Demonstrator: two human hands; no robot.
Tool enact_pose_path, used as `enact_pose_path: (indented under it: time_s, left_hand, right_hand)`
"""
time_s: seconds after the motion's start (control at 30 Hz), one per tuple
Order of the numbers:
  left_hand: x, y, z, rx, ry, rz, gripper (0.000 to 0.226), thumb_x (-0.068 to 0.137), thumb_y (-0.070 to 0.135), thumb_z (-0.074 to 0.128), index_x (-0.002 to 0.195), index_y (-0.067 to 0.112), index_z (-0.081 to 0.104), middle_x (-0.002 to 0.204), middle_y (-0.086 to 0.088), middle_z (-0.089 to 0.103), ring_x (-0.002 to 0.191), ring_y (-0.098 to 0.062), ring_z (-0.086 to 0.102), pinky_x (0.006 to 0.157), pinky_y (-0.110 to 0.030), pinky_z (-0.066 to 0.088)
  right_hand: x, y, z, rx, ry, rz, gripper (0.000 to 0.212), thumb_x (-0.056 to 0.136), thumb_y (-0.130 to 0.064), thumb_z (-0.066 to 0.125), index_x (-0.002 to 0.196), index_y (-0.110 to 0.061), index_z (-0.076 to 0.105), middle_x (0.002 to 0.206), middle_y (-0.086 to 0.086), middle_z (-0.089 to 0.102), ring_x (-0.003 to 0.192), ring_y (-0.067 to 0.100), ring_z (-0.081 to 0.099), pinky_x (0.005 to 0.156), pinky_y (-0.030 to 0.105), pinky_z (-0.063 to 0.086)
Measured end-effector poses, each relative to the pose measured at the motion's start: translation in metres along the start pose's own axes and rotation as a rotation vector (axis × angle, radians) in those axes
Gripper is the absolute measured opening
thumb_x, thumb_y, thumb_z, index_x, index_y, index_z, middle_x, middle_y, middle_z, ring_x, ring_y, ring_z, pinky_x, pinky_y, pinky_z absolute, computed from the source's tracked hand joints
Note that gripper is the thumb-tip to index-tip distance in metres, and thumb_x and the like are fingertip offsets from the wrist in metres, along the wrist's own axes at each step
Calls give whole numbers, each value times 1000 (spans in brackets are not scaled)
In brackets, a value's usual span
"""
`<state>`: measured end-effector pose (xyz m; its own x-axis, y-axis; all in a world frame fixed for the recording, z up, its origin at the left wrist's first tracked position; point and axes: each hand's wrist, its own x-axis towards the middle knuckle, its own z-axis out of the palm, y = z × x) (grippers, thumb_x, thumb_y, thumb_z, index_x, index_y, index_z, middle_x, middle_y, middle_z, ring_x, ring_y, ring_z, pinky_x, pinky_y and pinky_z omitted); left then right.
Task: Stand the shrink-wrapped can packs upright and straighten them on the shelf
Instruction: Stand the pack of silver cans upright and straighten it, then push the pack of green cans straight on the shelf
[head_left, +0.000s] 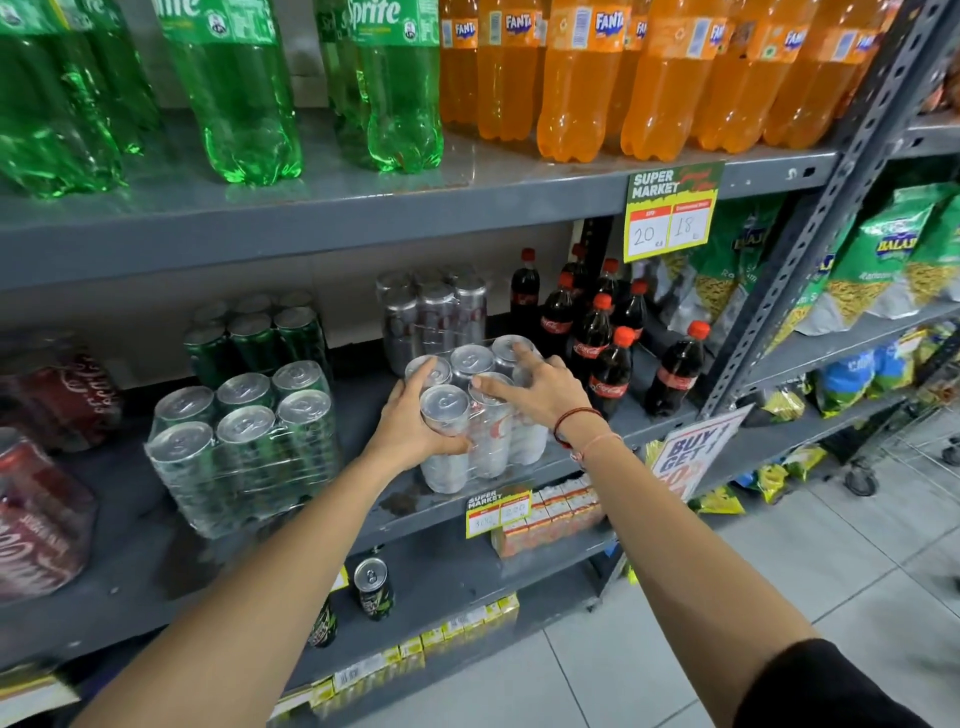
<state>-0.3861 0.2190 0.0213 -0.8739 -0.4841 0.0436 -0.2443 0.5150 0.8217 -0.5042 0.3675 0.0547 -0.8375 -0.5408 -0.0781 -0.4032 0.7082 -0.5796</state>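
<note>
I see both hands on the silver can pack (480, 415), a shrink-wrapped six standing upright near the front edge of the middle shelf (415, 512). My left hand (410, 431) grips the pack's near left corner, thumb wrapped round the front of the nearest can and fingers curled up over the tops on the left side. The right hand (540, 387) lies spread across the top, fingers splayed over the can lids and reaching to the far right can; it presses on the pack rather than closing round it (a red thread and a pale one circle that wrist).

Just behind stands a second silver pack (434, 317), also upright, a little further back on the same shelf. To the left, well apart from the held one, a green can pack (244, 452) stands upright at the front, with a darker green pack (260, 338) behind it. At the far left, red packs (39, 514) seem to lie on their sides, though the blur there leaves me unsure.

Right of the silver pack, small cola bottles (608, 343) with red caps cluster close by. The shelf above carries green Sprite bottles (234, 93) and orange Fanta bottles (576, 78).
</note>
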Motion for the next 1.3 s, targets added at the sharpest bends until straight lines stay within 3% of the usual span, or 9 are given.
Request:
enact_pose_path:
  time_s: [0.13, 0.7, 0.83, 0.93, 1.07, 1.17, 1.3]
  left_hand:
    - [-5, 3, 1, -6, -1, 4, 110, 53, 23, 87, 142, 34, 24, 145, -1, 34, 132, -21, 34, 96, -27, 29]
    - [-6, 6, -1, -11, -19, 10, 110, 53, 21, 86, 142, 35, 24, 146, 0, 33, 134, -20, 32, 95, -26, 29]
    - [-11, 10, -12, 35, -112, 3, 119, 55, 29, 88, 146, 34, 10, 154, -4, 16, 141, -22, 20, 105, -32, 26]
    - [-21, 10, -37, 99, -85, 52, 118, 61, 39, 83, 148, 32, 3, 159, -7, -4, 147, -20, 0, 115, -38, 14]
    - [-41, -5, -101, 257, 197, 148, 99, 70, 43, 76, 147, 28, 16, 158, -10, 6, 145, -25, 8, 114, -42, 18]
    - [-52, -32, -150, 371, 326, 70, 104, 63, 55, 76, 146, 30, 18, 157, -13, 11, 145, -32, 8, 114, -51, 22]
    - [-62, -76, -185, 354, 283, -241, 123, 48, 65, 77, 147, 35, 9, 158, -10, -4, 145, -34, -6, 115, -54, 18]
  right_hand:
    - [-5, 2, -1, 23, 15, -15, 84, 75, -69, 56, 146, -37, 24, 133, 14, 40, 119, 37, 49, 98, 44, 46]
    - [-11, 0, 3, 5, 68, 31, 85, 73, -74, 54, 145, -40, 24, 135, 12, 39, 120, 37, 48, 97, 43, 45]
    - [-14, -3, 3, 34, 64, 48, 82, 74, -72, 55, 144, -40, 26, 137, 14, 33, 124, 40, 41, 102, 46, 40]
    - [-22, -19, 9, 12, 250, 17, 84, 77, -70, 52, 147, -32, 25, 147, 20, 26, 134, 42, 27, 109, 53, 29]
    - [-37, -79, 27, 108, 476, -203, 82, 78, -62, 58, 144, -19, 34, 150, 24, 24, 140, 39, 21, 114, 46, 21]
    - [-43, -129, 52, 139, 368, -289, 81, 79, -62, 58, 143, -17, 35, 151, 26, 23, 142, 37, 17, 115, 42, 17]
    - [-33, -168, 94, 171, 14, -265, 83, 80, -63, 55, 146, -22, 28, 155, 23, 13, 145, 37, 12, 115, 47, 22]
